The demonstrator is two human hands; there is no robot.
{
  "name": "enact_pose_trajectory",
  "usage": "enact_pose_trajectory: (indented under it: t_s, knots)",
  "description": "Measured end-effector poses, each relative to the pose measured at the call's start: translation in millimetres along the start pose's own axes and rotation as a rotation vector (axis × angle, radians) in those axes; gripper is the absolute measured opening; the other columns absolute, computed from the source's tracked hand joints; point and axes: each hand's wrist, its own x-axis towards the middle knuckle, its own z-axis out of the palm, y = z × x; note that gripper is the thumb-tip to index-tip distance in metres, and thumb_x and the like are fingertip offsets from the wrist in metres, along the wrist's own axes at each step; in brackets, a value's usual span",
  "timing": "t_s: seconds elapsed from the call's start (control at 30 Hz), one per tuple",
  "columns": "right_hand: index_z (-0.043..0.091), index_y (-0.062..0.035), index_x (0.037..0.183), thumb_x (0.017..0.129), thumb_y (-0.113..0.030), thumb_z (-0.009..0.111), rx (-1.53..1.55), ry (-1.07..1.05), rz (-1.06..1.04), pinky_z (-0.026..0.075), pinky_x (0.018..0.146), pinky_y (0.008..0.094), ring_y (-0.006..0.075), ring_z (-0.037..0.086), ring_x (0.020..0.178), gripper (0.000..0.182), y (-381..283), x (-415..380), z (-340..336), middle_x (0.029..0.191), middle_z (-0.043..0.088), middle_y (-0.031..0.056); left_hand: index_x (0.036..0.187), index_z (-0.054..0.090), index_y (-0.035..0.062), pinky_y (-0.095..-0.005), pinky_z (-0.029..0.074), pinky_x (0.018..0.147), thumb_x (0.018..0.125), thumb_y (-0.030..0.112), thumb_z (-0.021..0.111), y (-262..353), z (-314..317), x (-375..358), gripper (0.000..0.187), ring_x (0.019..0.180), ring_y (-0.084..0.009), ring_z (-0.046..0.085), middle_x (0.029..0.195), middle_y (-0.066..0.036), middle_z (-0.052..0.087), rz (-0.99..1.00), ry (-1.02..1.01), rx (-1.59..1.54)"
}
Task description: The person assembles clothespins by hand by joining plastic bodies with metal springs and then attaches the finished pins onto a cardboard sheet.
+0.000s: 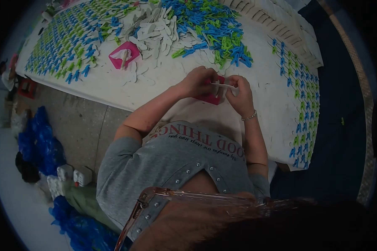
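Note:
My left hand (pixel 200 82) is curled over the left side of a bright pink block (pixel 214 99), fingers bent and pressed together. What its fingertips grip is too small to make out. My right hand (pixel 241 97), with a beaded bracelet at the wrist, pinches a thin white strip-like piece (pixel 226 86) between thumb and fingers. That piece spans the gap between both hands, above the pink block. Part of the block is hidden by my left hand.
Blue and green clips (pixel 213 29) are heaped beyond my hands, beside a pile of flat whitish pieces (pixel 155 31). Another pink block (pixel 125 54) stands on the white table (pixel 109 90). Clips lie in rows at left and right (pixel 301 100). A person (pixel 8 77) is far left.

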Motion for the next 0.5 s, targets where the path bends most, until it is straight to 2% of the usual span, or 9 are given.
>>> enact_pose_trajectory:
  t_s: [0.1,0.17,0.23,0.3,0.33,0.4,0.43,0.5]
  knots:
    - [0.057,-0.006,0.101,0.071,-0.002,0.062,-0.021,-0.001,0.004,0.044,0.073,0.0327,0.0227,0.054,0.079,0.031,-10,6,-15,0.084,0.056,0.0064,0.088,0.056,0.0086,-0.0373,0.045,0.069,0.07,0.013,0.069,0,11,10,0.022,0.079,-0.0277,0.057,0.08,-0.006,0.062,0.041,0.007,-0.054]
    - [0.056,-0.0057,0.102,0.071,-0.002,0.063,0.002,-0.008,0.025,0.045,0.075,0.0323,0.0225,0.054,0.08,0.032,-15,9,-21,0.087,0.057,0.007,0.088,0.056,0.0085,-0.0348,0.045,0.067,0.069,0.01,0.069,5,15,15,0.023,0.077,-0.0259,0.057,0.079,-0.006,0.061,0.014,-0.039,-0.223]
    - [0.056,-0.0054,0.103,0.072,-0.003,0.063,0.023,-0.015,0.047,0.045,0.077,0.0319,0.0224,0.055,0.082,0.032,-16,12,-24,0.091,0.058,0.0075,0.088,0.055,0.008,-0.0334,0.046,0.068,0.07,0.008,0.069,8,18,17,0.023,0.077,-0.0241,0.058,0.08,-0.006,0.06,-0.005,-0.04,-0.232]
    - [0.056,-0.0041,0.107,0.076,-0.007,0.066,0.352,-0.024,0.155,0.046,0.081,0.0319,0.0226,0.055,0.085,0.033,-14,15,-25,0.098,0.059,0.0085,0.089,0.055,0.0076,-0.0319,0.046,0.068,0.07,0.006,0.069,8,17,20,0.024,0.076,-0.0223,0.058,0.081,-0.006,0.06,-0.018,-0.045,-0.242]
    - [0.056,-0.0041,0.107,0.076,-0.007,0.066,0.342,-0.015,0.153,0.046,0.081,0.0319,0.0226,0.055,0.085,0.033,-3,17,-24,0.098,0.059,0.0085,0.091,0.055,0.0072,-0.0303,0.047,0.069,0.072,0.005,0.069,6,13,19,0.024,0.077,-0.0192,0.058,0.082,-0.005,0.059,-0.066,-0.008,-0.279]
    - [0.058,-0.0014,0.107,0.077,-0.011,0.07,0.384,0.03,0.332,0.046,0.079,0.0293,0.0164,0.055,0.084,0.034,39,19,-16,0.095,0.059,0.0074,0.093,0.055,0.0068,-0.0286,0.047,0.07,0.074,0.004,0.069,-1,8,16,0.024,0.078,-0.016,0.058,0.084,-0.004,0.059,-0.096,0.013,-0.327]
    - [0.058,-0.0014,0.107,0.077,-0.011,0.07,0.369,0.05,0.337,0.046,0.079,0.0293,0.0164,0.055,0.084,0.034,55,21,-9,0.095,0.059,0.0074,0.095,0.054,0.0068,-0.0268,0.047,0.072,0.075,0.004,0.069,-8,6,12,0.025,0.081,-0.0129,0.057,0.085,-0.003,0.058,-0.155,0.058,-0.37]
    - [0.061,-0.0025,0.103,0.076,-0.032,0.075,-0.18,0.064,0.492,0.047,0.077,0.0324,0.0209,0.058,0.085,0.042,76,27,7,0.094,0.061,0.0103,0.098,0.053,0.0067,-0.025,0.047,0.074,0.077,0.003,0.069,-14,0,9,0.026,0.083,-0.0099,0.056,0.087,-0.001,0.057,-0.195,0.082,-0.424]
